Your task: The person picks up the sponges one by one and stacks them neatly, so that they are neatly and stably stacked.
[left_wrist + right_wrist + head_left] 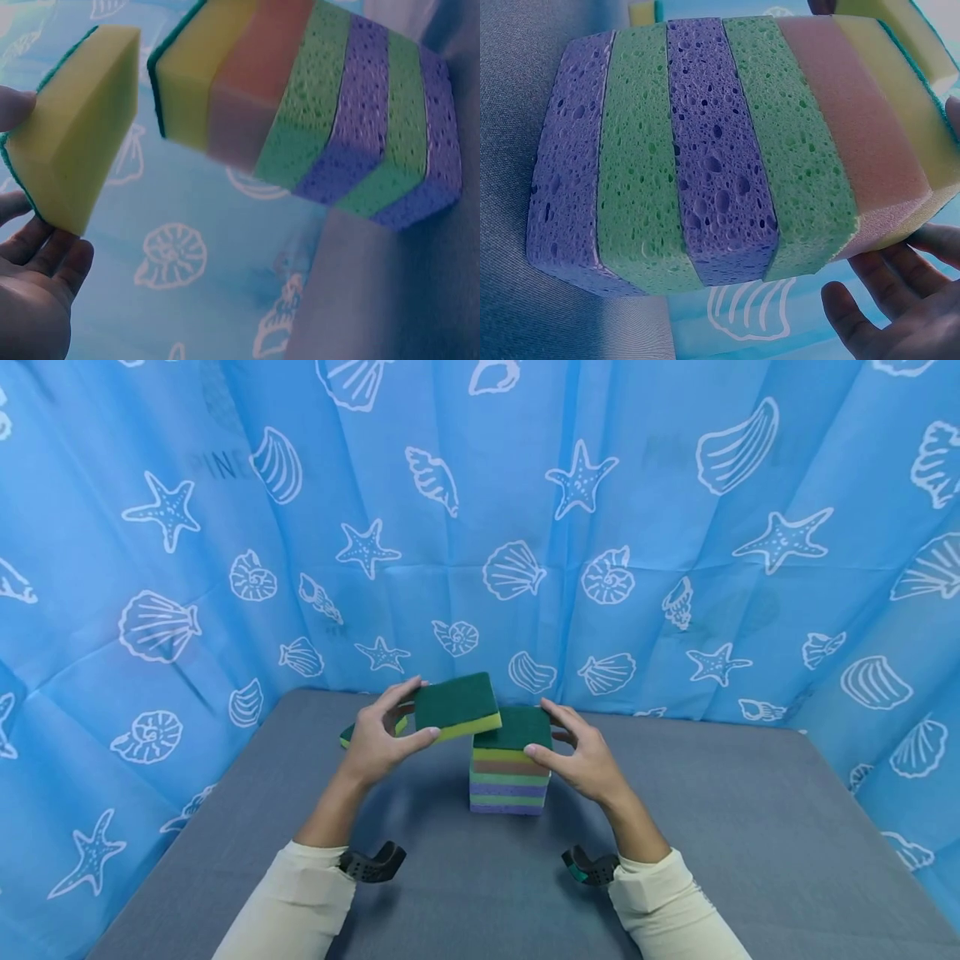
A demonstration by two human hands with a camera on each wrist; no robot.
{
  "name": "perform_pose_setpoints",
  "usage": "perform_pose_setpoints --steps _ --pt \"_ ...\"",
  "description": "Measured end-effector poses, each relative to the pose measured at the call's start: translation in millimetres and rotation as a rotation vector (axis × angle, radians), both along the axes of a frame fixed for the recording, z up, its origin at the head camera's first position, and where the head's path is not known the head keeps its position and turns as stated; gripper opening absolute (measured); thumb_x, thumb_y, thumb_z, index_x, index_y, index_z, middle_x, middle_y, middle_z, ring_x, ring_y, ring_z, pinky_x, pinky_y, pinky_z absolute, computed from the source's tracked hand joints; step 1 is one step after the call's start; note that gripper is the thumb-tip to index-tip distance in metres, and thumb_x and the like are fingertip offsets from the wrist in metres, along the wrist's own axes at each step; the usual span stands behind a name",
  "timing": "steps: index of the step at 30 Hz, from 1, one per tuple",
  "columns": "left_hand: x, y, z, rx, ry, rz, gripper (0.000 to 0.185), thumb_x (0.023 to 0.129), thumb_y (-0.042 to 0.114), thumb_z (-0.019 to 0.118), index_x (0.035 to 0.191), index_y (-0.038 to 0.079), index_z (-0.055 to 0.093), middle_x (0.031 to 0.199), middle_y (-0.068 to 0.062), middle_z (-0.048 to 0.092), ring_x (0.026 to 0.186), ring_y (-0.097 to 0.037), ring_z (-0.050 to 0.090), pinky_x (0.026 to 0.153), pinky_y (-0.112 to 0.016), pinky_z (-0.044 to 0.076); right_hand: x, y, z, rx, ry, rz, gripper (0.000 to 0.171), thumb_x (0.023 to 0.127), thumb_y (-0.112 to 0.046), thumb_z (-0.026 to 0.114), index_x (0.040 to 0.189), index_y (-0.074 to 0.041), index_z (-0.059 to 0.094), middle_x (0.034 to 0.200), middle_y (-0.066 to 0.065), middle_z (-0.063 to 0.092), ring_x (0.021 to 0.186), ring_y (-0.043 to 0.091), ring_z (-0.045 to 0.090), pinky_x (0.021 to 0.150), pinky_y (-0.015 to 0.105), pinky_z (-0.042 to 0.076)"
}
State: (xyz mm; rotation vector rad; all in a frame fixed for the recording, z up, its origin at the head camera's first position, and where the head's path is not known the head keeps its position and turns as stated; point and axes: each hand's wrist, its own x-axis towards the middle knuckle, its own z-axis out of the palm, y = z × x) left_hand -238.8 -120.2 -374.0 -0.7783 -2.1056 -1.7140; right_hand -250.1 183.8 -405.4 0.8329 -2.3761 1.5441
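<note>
Left hand pinched a green-topped yellow sponge between thumb and fingers, held tilted in the air just left of and above the sponge stack. Stack stood mid-table, striped purple, green, orange, yellow, green pad on top. Right hand touched the stack's top layer, fingers loosely extended. Another sponge lay behind the left hand.

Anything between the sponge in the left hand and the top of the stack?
Nothing: in the left wrist view a bare gap separates the held sponge from the stack; only blue backdrop shows through it.
</note>
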Motion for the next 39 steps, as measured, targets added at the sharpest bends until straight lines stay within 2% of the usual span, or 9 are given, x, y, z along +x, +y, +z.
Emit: perform_pose_setpoints --steps 6,10,14,18,20,24,31,39 --pt "-5.1 14 2.2 -0.025 0.04 -0.052 0.073 0.079 -0.009 0.073 0.143 -0.008 0.038 0.138 -0.027 0.043 0.128 -0.037 0.04 0.101 -0.056 0.033 -1.1 0 -1.0 0.0 -0.009 0.001 0.069 0.088 -0.014 0.071 0.147 -0.005 0.038 0.139 0.015 0.046 0.123 0.034 0.047 0.097 0.055 0.04" --pt "-8.5 22 2.7 -0.043 0.045 -0.072 0.073 0.079 -0.008 0.073 0.143 -0.007 0.039 0.137 -0.026 0.045 0.128 -0.033 0.04 0.101 -0.055 0.035 -0.1 -1 0.4 0.004 -0.021 -0.005 0.069 0.087 -0.008 0.07 0.147 -0.001 0.037 0.14 0.019 0.045 0.123 0.037 0.046 0.097 0.057 0.039" --pt "-11.2 28 3.0 -0.063 0.045 -0.09 0.071 0.081 -0.003 0.074 0.144 -0.003 0.041 0.137 -0.021 0.046 0.128 -0.028 0.041 0.101 -0.051 0.036 10.5 -5 14.0 0.004 -0.03 0.0 0.068 0.087 -0.003 0.068 0.145 0.006 0.036 0.139 0.024 0.044 0.123 0.04 0.045 0.097 0.058 0.038" --pt "-13.8 34 3.4 -0.065 0.043 -0.116 0.071 0.081 -0.002 0.073 0.144 -0.003 0.04 0.137 -0.023 0.046 0.127 -0.03 0.042 0.101 -0.054 0.035 20.9 -8 27.0 0.007 -0.02 0.008 0.067 0.086 -0.002 0.069 0.143 0.011 0.036 0.137 0.027 0.045 0.122 0.041 0.045 0.096 0.058 0.039" --pt "-14.5 36 4.4 -0.066 0.04 -0.122 0.071 0.081 -0.004 0.073 0.144 -0.004 0.04 0.137 -0.025 0.045 0.126 -0.032 0.042 0.101 -0.055 0.034 21.2 -8 27.7 0.004 -0.015 0.01 0.067 0.085 -0.002 0.069 0.143 0.011 0.036 0.136 0.027 0.045 0.122 0.041 0.045 0.095 0.058 0.039" --pt "-12.5 43 9.5 -0.085 0.028 -0.126 0.072 0.08 -0.009 0.072 0.143 -0.009 0.037 0.137 -0.028 0.045 0.124 -0.039 0.043 0.101 -0.057 0.034 21.3 -9 29.0 -0.001 -0.008 0.009 0.068 0.085 -0.002 0.069 0.143 0.009 0.036 0.135 0.025 0.047 0.121 0.04 0.046 0.095 0.059 0.04" --pt "6.4 55 34.4 -0.118 0.006 -0.137 0.067 0.08 -0.012 0.068 0.139 -0.016 0.037 0.133 -0.032 0.046 0.121 -0.044 0.044 0.1 -0.058 0.034 20.7 -9 29.0 -0.005 -0.006 0.007 0.067 0.085 -0.002 0.07 0.144 0.006 0.038 0.135 0.023 0.048 0.12 0.039 0.047 0.094 0.058 0.041" --pt "4.8 58 32.8 -0.111 0.006 -0.175 0.068 0.081 -0.011 0.068 0.14 -0.016 0.036 0.133 -0.035 0.044 0.122 -0.046 0.042 0.1 -0.059 0.033 21.7 -9 29.5 -0.018 0.009 0.022 0.068 0.084 0.0 0.07 0.144 0.006 0.039 0.136 0.024 0.047 0.119 0.039 0.048 0.093 0.058 0.042"
